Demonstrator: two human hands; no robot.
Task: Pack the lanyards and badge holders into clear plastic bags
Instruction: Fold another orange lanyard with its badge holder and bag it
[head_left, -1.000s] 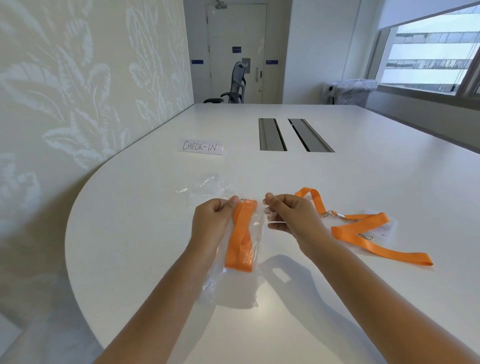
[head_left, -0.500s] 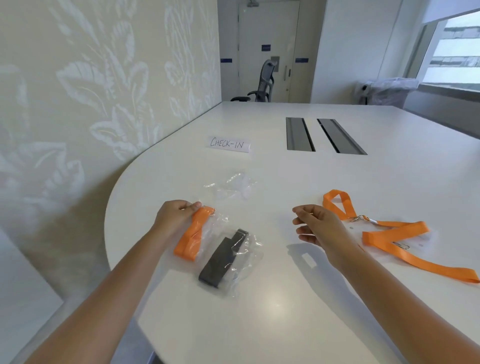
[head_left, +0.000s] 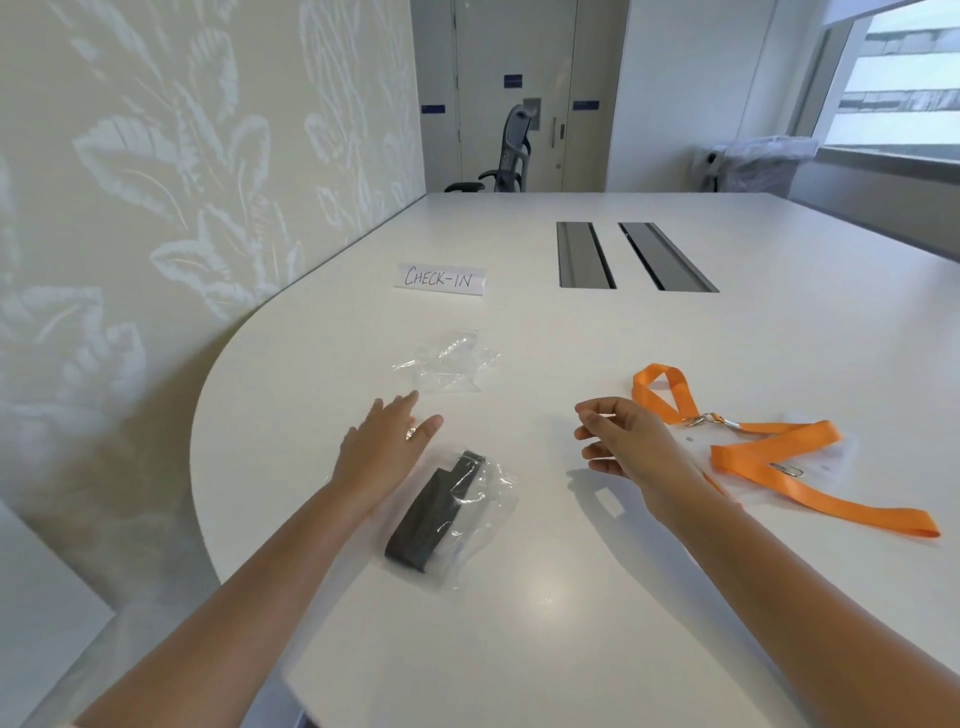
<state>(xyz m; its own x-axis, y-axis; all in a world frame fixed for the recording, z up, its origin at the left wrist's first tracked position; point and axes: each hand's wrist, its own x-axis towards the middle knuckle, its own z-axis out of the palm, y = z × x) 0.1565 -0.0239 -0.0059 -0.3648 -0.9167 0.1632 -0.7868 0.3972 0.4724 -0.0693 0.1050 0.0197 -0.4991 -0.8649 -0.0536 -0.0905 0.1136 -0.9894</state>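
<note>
A black lanyard sealed in a clear bag (head_left: 447, 514) lies on the white table (head_left: 545, 623) in front of me. My left hand (head_left: 384, 447) reaches out flat just left of it, fingers straight, pointing towards a small heap of empty clear bags (head_left: 447, 364). The bagged orange lanyard from before is not visible. My right hand (head_left: 623, 441) hovers with loosely curled fingers and holds nothing. To its right a loose orange lanyard (head_left: 769, 457) with a metal clip lies across a clear badge holder (head_left: 836, 457).
A handwritten "CHECK-IN" card (head_left: 440, 279) stands further back. Two dark cable slots (head_left: 634, 257) are set into the table's middle. A patterned wall (head_left: 156, 208) runs along the left edge. An office chair (head_left: 511, 156) stands at the far end.
Both hands held the bagged orange lanyard; the right let go, and the left carried it left beside the black lanyard's bag. Now the left hand lies flat and the orange bag is out of sight.
</note>
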